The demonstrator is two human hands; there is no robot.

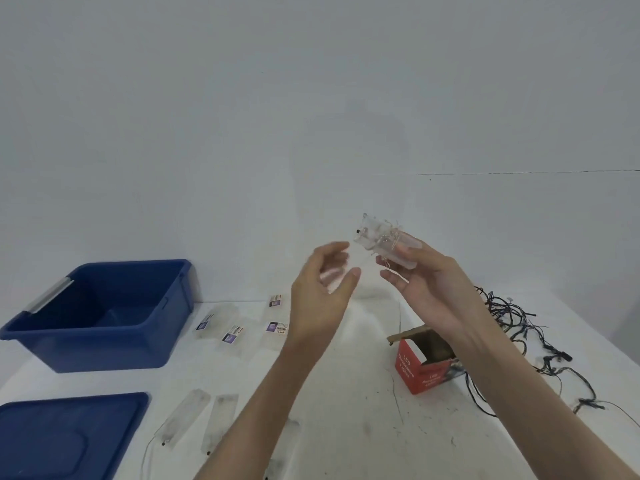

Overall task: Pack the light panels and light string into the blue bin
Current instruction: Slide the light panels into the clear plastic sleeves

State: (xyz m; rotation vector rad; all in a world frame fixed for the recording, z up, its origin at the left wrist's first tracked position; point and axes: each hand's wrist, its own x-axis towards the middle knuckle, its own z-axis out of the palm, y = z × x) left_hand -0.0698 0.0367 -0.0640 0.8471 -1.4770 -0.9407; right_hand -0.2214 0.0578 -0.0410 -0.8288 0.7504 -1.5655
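Blue plastic bin (104, 351) toward table's (346, 393) left edge, open, seemingly empty; blue lid (69, 434) flat at near-left corner. Just right of lid, two bare clear panels (188, 415) side by side near front edge, thin lead wires trailing. Further back, beside bin's right wall, four packaged panels (232, 336) with purple labels, flat, close together. Left hand (322, 292) raised over table middle, fingers loosely curved, thumb well apart from them, gripping nothing visible; blurred, so any fine wire at fingertips impossible to confirm. Held panel (384, 242) in the air just right of it: clear plastic strip, fine wire wound round its middle. Judged light, rigid, slick, probably brittle at thin edges; wound wire soft, springy, likely to unwind or snag. Best taken by long edges or over the winding to pin the wire, never by the wire alone. Right hand (426, 285) under that panel's near end, fingers curled up beneath, thumb seemingly pressed on top, firm grip. Red cardboard box (415, 368) below right forearm, flaps open, on table right of middle. Dark light string (509, 313) in loose tangled heap toward right edge, not yet packed; judged limp, light, tangle-prone, better gathered as bundle than lifted by one strand.
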